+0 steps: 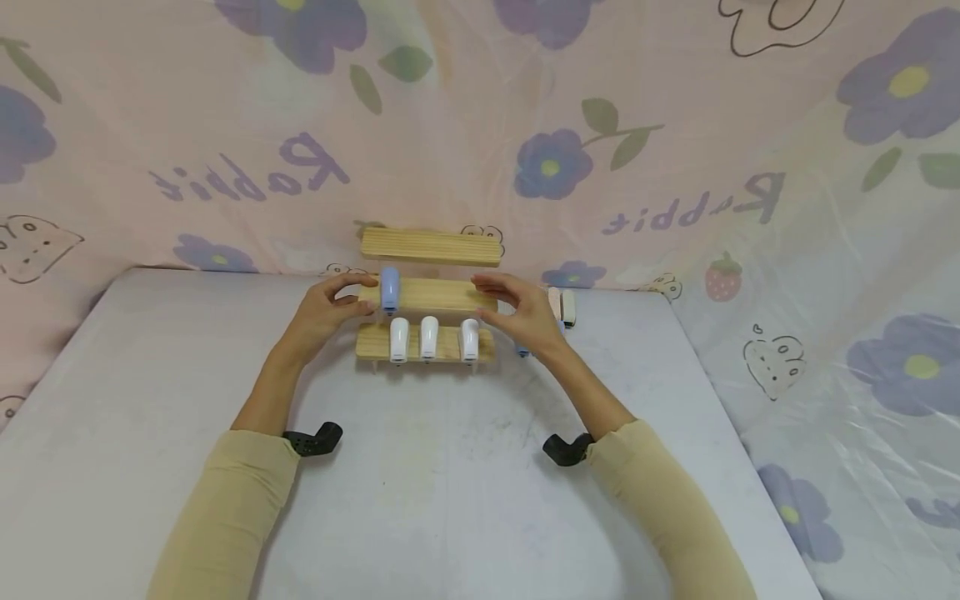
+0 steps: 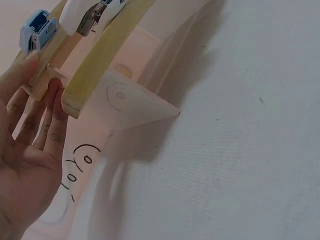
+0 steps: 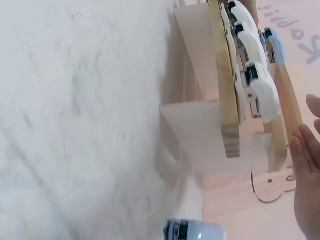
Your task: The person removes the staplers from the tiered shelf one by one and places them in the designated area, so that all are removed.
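A tiered wooden display shelf (image 1: 444, 296) on clear supports stands at the back of the table. Several staplers sit on it: three white staplers (image 1: 428, 337) on the lowest plank and a blue stapler (image 1: 390, 289) at the left of the middle one. My left hand (image 1: 324, 310) grips the middle plank's left end, thumb beside the blue stapler and fingers partly behind the wood, as the left wrist view shows. My right hand (image 1: 525, 315) is at the right end. Its fairly straight fingers (image 3: 304, 150) touch the wood, while the thumb looks apart from it.
Right of the shelf, partly behind my right hand, are another blue stapler (image 3: 197, 230) and pale staplers (image 1: 567, 308). A patterned cloth (image 1: 442, 150) hangs close behind the shelf. The white tabletop (image 1: 435, 492) extends towards me.
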Demonstrator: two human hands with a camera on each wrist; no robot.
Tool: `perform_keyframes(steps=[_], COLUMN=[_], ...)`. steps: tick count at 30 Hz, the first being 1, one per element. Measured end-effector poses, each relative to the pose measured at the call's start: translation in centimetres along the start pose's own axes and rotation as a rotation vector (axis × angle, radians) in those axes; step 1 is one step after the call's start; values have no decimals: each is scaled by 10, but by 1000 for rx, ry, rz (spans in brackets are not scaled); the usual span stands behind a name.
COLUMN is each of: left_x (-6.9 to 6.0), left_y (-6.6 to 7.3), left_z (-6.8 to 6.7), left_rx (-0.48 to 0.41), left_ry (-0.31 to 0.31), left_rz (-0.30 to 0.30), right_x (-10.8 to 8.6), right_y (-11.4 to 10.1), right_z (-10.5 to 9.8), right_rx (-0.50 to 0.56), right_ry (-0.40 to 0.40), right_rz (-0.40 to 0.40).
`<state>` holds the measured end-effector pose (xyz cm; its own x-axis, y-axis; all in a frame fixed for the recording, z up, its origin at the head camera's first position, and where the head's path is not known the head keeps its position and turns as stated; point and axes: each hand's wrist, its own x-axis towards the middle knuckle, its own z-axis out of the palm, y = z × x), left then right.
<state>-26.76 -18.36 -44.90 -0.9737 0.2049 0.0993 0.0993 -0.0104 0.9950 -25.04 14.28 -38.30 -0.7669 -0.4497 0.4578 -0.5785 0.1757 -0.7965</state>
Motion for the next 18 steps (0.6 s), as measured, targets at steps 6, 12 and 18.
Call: perform_keyframes(steps=[6, 12, 18], left_x=[-2, -3, -4], left_y=[1, 3, 4], left_z=[2, 2, 2], left_rx=[20, 41, 20], left_ry=[-1, -3, 5], left_rz=[3, 16, 35], right_x=[7, 15, 21], right_y=[-6, -7, -14], right_z=[10, 19, 28], right_rx=[3, 6, 5], right_ry=[-17, -30, -44], right_rz=[-4, 3, -27])
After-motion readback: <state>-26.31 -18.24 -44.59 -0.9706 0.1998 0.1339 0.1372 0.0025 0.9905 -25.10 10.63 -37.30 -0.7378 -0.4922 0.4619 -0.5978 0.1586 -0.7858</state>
